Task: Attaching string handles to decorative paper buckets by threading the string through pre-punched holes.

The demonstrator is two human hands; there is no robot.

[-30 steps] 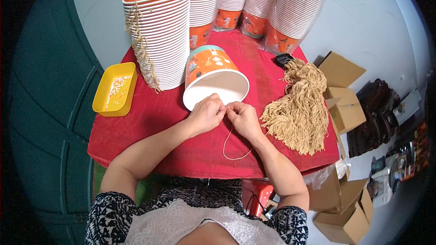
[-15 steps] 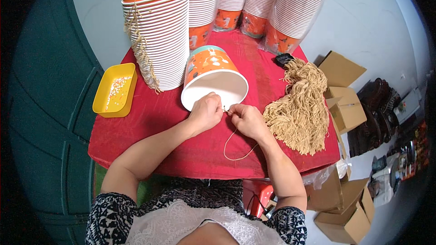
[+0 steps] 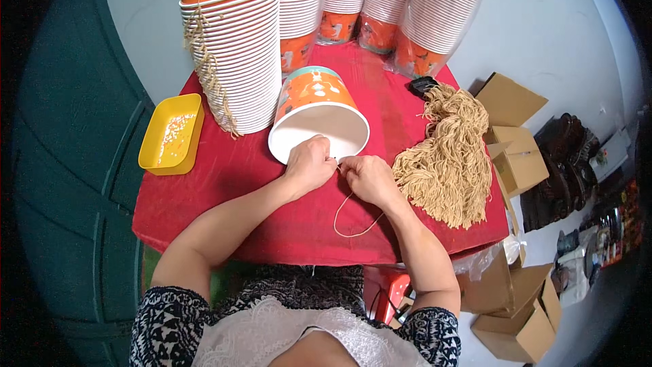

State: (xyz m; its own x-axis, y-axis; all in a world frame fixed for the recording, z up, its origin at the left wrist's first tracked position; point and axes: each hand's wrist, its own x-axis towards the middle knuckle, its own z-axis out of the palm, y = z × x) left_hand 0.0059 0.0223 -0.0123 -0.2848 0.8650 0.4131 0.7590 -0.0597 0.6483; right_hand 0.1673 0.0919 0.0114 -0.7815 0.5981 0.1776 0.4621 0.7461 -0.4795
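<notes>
An orange paper bucket (image 3: 316, 90) with a white inside lies tilted on the table, its mouth facing me. My left hand (image 3: 311, 163) is closed on the near part of its rim. Right beside it, my right hand (image 3: 368, 178) pinches a thin tan cord (image 3: 335, 220) at the rim, fingertips close to those of the left. The cord's loose length loops down over the red cloth below my right hand. Exactly how the cord meets the rim is hidden by my fingers.
A tall stack of buckets (image 3: 241, 61) with cords hanging down its side stands behind left; wrapped stacks (image 3: 445, 7) stand farther back. A yellow tray (image 3: 192, 156) with small white bits sits left. A bundle of tan cords (image 3: 448, 163) lies right, near cardboard boxes (image 3: 519, 160).
The view has shifted very slightly. Both hands stay at the bucket's rim, and my fingertips have drawn a little closer together around the cord.
</notes>
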